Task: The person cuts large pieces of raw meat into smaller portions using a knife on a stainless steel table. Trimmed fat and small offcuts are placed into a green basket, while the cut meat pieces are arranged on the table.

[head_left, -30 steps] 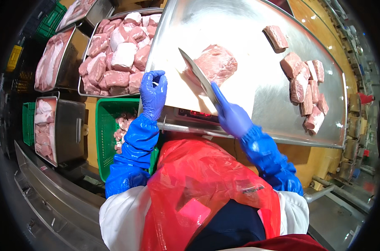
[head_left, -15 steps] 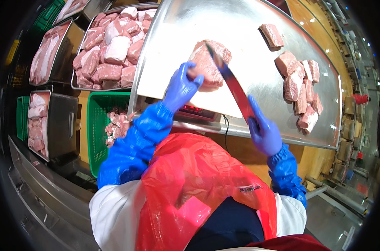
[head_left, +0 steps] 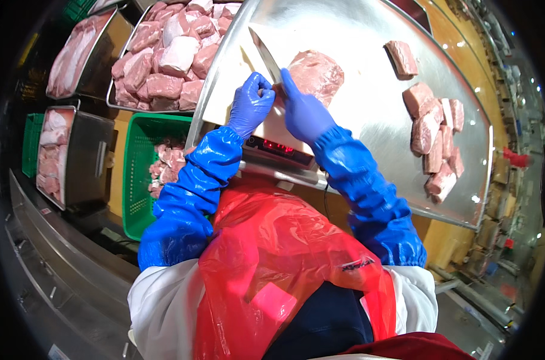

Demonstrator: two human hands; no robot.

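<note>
Your hands have come together at the large pink meat slab [head_left: 314, 75], knife raised.
Your left hand [head_left: 251, 108] is clenched; your right hand [head_left: 302, 111] grips the steel-bladed knife [head_left: 265, 55]; the slab is uncut, with cut pink chunks [head_left: 434, 135] piled aside.

Right hand [head_left: 305, 111] grips a knife [head_left: 266, 55] beside a meat slab [head_left: 317, 73]; left hand [head_left: 251, 105] is fisted.

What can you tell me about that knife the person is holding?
The knife has a long, narrow, pointed blade of shiny grey metal. It is tilted, tip pointing up and left over the steel table. The handle is hidden inside the right hand, in a blue glove, which grips it. The left hand, also gloved, is bunched beside the lower blade; whether it touches is unclear. A large pink meat block lies just right of the blade.
</note>
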